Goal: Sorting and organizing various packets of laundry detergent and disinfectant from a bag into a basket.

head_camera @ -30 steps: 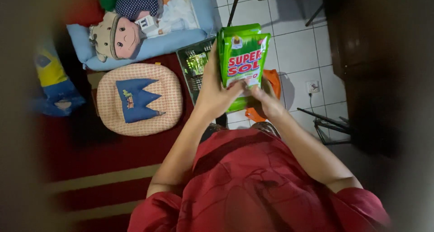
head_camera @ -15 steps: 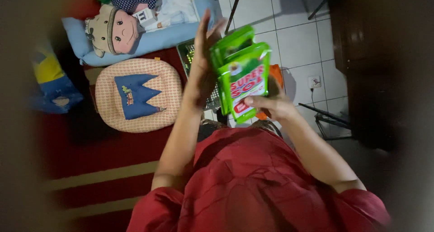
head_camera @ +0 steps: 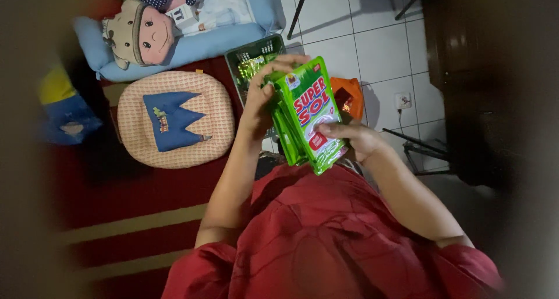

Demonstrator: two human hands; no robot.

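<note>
At the far left edge a blue and yellow bag (head_camera: 58, 110) lies blurred on the dark floor. Next to it, toward the top, a light blue pillow (head_camera: 198, 43) carries a soft doll with a tan cap and pink face (head_camera: 142, 34), and just below that sits a round peach cushion with a blue crown shape sewn on it (head_camera: 173, 119), resting on a red carpet with pale stripes (head_camera: 128, 217). To the right of the cushion stands a dark green plastic basket (head_camera: 247, 57) with shiny green packets inside, partly hidden behind the person's raised forearm. The left hand (head_camera: 262, 98) is curled around the upper left edge of a stack of green refill pouches (head_camera: 308, 118), fingers bent over the top corner. The pouches are held upright and slightly tilted in the air above the basket and the person's lap, fanned so that several edges show along the left side, the front one bearing a red and white label. The right hand (head_camera: 349, 137) grips the lower right part of the same stack, thumb pressed on the front face. Behind the pouches an orange bag (head_camera: 349, 95) lies on the white tiled floor (head_camera: 378, 48). Below, the person's red shirt (head_camera: 326, 241) fills the foreground, and dark furniture (head_camera: 477, 72) stands at the right.
</note>
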